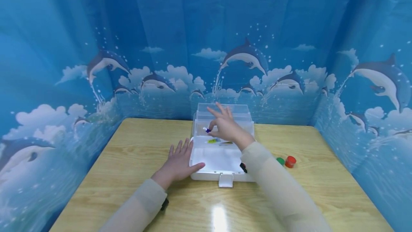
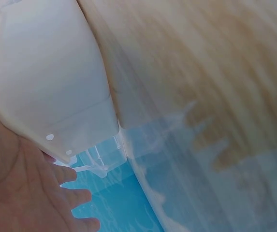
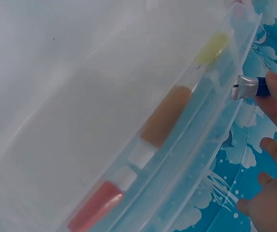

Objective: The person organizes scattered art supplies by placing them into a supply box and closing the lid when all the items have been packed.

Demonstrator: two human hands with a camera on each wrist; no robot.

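White plastic forms the case (image 1: 212, 158) that stands open towards the middle of the bench's (image 1: 148, 131) far edge, where our left hand (image 1: 178, 162) lies along its left side, fingers spread, probably to steady it. Above its back part, our right hand (image 1: 224, 127) pinches a blue-and-silver paint tube (image 3: 247, 88) between thumb and forefinger, other fingers fanned, presumably keeping clear of the yellow tube (image 3: 213, 48) and brown tube (image 3: 167, 116) lying in the translucent tray (image 3: 191, 150).
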